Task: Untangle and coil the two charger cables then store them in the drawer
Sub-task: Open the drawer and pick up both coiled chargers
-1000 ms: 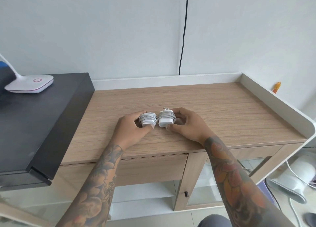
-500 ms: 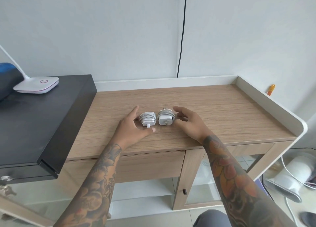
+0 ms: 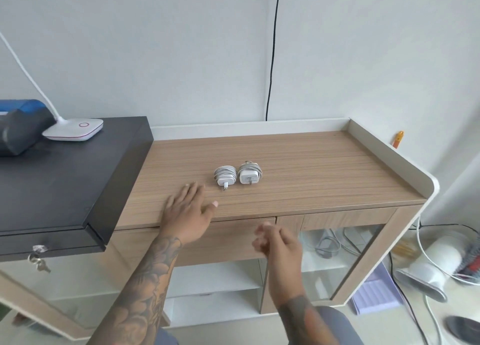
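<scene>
Two white chargers lie side by side on the wooden cabinet top (image 3: 311, 163), each with its grey cable wound round it: the left charger (image 3: 225, 176) and the right charger (image 3: 249, 173). Neither hand touches them. My left hand (image 3: 187, 209) hovers flat with spread fingers over the front edge of the top, just left of the chargers. My right hand (image 3: 276, 243) is lower, in front of the closed drawer (image 3: 228, 238), with loosely curled fingers that hold nothing.
A black desk (image 3: 65, 178) abuts the cabinet on the left, bearing a white lamp base (image 3: 74, 130) and a dark blue bag (image 3: 20, 126). Keys (image 3: 37, 257) hang from its drawer. A black cable (image 3: 272, 51) runs down the wall. A white fan (image 3: 431, 269) lies on the floor right.
Both hands have let go of the chargers and drawn back toward me. The left is at the front edge; the right has dropped in front of the drawer.
</scene>
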